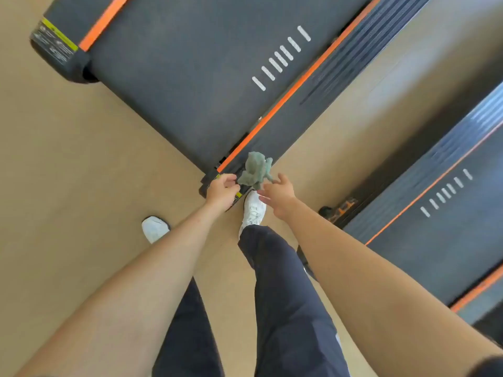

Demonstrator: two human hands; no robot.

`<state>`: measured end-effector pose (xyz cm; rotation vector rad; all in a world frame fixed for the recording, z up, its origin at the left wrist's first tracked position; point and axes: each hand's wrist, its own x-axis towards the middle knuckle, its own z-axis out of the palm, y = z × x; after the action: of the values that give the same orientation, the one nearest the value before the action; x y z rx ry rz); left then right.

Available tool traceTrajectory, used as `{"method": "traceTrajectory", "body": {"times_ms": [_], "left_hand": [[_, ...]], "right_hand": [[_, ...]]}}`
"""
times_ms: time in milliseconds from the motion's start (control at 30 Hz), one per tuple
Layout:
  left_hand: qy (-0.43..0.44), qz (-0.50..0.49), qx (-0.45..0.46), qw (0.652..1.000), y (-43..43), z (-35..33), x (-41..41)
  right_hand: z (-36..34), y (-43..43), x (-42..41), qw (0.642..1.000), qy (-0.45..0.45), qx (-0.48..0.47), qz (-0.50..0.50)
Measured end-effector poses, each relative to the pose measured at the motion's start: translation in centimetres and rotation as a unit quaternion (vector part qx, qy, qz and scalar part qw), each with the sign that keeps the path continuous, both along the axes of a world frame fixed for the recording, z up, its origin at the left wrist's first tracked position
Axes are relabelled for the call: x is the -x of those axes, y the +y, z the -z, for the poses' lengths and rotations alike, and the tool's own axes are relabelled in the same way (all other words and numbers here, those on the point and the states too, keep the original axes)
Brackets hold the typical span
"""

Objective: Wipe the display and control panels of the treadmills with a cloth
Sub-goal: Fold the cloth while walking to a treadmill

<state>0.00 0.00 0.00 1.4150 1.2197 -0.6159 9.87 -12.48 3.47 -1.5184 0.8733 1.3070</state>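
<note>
A crumpled grey-green cloth (pixel 254 170) is bunched between my two hands, above the rear corner of a treadmill deck (pixel 177 77). My left hand (pixel 221 190) has curled fingers whose tips pinch the cloth's lower left edge. My right hand (pixel 279 195) is spread and relaxed, and its thumb touches the cloth's right tail. A second treadmill deck (pixel 441 221) lies to the right. No display or control panel is in view.
Both decks are dark with orange stripes and white marks. Tan floor (pixel 68 159) surrounds them, with a narrow strip between the two machines. My white shoes (pixel 254 210) and dark trousers are below the hands, one foot at the nearer deck's corner.
</note>
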Motion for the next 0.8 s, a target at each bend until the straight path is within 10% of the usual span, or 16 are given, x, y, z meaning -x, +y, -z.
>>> {"method": "traceTrajectory", "body": {"times_ms": [367, 800], "left_hand": [[0.016, -0.003, -0.015, 1.000, 0.2, 1.1, -1.3], [-0.158, -0.131, 0.038, 0.978, 4.3, -14.9, -1.2]], "right_hand": [[3.1, -1.2, -1.1, 0.978, -0.103, 0.143, -0.114], [-14.3, 0.6, 1.4, 0.923, -0.360, 0.099, -0.097]]}}
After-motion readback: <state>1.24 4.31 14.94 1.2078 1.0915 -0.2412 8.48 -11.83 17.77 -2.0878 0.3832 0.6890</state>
